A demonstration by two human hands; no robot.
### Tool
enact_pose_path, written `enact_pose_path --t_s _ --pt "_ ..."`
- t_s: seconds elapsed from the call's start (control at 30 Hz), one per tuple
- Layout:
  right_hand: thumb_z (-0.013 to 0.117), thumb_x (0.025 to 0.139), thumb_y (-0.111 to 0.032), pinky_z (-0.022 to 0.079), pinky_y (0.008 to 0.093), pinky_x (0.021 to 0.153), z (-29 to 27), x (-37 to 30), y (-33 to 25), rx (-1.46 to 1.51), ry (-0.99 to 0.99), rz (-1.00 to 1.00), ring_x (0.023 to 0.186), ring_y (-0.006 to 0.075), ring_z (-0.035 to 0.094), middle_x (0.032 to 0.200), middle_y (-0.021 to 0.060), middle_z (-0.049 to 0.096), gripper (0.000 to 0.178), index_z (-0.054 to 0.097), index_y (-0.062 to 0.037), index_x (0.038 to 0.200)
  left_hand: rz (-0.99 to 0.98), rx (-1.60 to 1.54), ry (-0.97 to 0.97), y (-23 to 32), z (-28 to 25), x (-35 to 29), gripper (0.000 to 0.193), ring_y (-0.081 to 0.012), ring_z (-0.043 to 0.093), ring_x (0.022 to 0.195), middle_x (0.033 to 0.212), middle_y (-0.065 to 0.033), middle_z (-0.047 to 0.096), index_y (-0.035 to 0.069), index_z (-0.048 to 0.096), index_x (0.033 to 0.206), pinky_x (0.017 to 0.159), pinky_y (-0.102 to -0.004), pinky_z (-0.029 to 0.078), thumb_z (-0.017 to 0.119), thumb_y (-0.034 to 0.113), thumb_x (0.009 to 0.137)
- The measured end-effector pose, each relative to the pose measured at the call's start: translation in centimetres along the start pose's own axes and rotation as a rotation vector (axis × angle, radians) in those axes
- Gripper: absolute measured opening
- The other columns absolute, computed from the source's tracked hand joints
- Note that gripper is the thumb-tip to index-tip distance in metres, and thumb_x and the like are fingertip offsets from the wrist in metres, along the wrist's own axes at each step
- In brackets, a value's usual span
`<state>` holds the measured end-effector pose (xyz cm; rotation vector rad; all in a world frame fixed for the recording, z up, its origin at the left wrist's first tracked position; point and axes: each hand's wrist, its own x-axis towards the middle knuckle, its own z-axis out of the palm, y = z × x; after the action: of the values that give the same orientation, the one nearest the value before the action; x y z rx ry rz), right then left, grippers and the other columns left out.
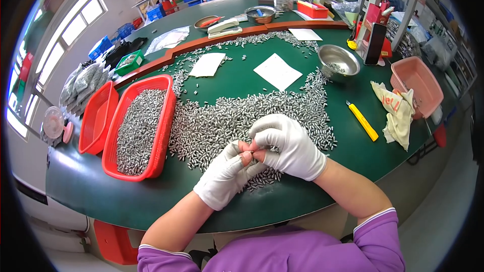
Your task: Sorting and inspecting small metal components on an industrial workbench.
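White gloves with bare fingertips cover both of my hands, which meet over a wide heap of small silvery metal pieces (237, 121) on the green table. Thumb and forefinger of my left hand (224, 175) are pinched together. My right hand (290, 146) pinches at the same spot, fingertips against the left ones. A tiny dark piece seems to sit between the fingertips, mostly hidden by them. More of the same metal pieces fill a red plastic basket (168, 116) to the left of the heap.
An empty red basket (96, 121) stands farther left. On the right lie a yellow utility knife (362, 121), a cloth (396, 113) and a pink basin (418, 85). A steel bowl (339, 60) and white papers (277, 72) sit beyond the heap. A brown wooden rail (222, 39) borders the far side.
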<state>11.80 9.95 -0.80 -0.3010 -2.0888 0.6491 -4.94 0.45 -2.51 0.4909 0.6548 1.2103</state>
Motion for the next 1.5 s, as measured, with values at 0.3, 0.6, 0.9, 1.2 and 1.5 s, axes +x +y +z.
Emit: enact_pose_path --t_s 0.3,0.6,0.9,1.2,1.5 --pt "0.077 0.067 -0.006 0.052 0.0357 0.075 -0.2 -0.2 0.3 0.059 -0.035 0.067 0.087 0.0262 0.063 0.094 0.0082 0.065 0.021 0.068 -0.0076 0.086 -0.011 -0.02 -0.008 0.5 1.0 0.1 0.019 -0.0147 0.056 0.108 0.109 -0.0005 0.057 0.011 0.055 0.096 0.107 -0.0382 0.041 0.07 0.019 0.088" --pt "0.075 0.069 -0.006 0.052 0.0356 0.078 0.0 -0.3 0.5 0.076 -0.029 0.11 0.088 0.0262 0.063 0.093 0.0078 0.065 0.019 0.069 -0.0079 0.087 -0.015 -0.067 -0.062 0.4 0.6 0.3 0.025 -0.0164 0.055 0.112 0.112 -0.0026 0.058 0.009 0.057 0.104 0.108 -0.0395 0.04 0.07 0.023 0.088" --pt "0.074 0.073 -0.003 0.052 0.0346 0.073 -0.1 -0.2 0.5 -0.024 0.036 0.033 0.087 0.0255 0.063 0.093 0.0087 0.065 0.018 0.068 -0.0056 0.089 -0.013 -0.005 -0.027 0.3 0.9 0.1 0.03 -0.0166 0.056 0.113 0.113 -0.0032 0.06 0.009 0.056 0.108 0.105 -0.0382 0.042 0.072 0.023 0.086" --pt "0.076 0.071 -0.007 0.052 0.0373 0.073 -0.3 0.0 0.4 -0.045 -0.001 -0.096 0.085 0.0284 0.064 0.093 0.01 0.065 0.019 0.068 -0.0059 0.088 0.004 0.021 0.008 0.2 0.6 0.4 0.028 -0.0148 0.055 0.111 0.11 -0.0014 0.059 0.011 0.053 0.102 0.106 -0.0411 0.041 0.071 0.027 0.087" --pt "0.077 0.068 -0.009 0.052 0.038 0.073 -0.5 0.1 0.4 -0.129 0.003 -0.118 0.085 0.0285 0.064 0.091 0.0088 0.065 0.02 0.068 -0.007 0.086 0.037 -0.02 -0.018 -0.2 -0.2 0.4 0.026 -0.0162 0.056 0.108 0.108 -0.0025 0.059 0.008 0.054 0.1 0.107 -0.0426 0.041 0.069 0.026 0.088"
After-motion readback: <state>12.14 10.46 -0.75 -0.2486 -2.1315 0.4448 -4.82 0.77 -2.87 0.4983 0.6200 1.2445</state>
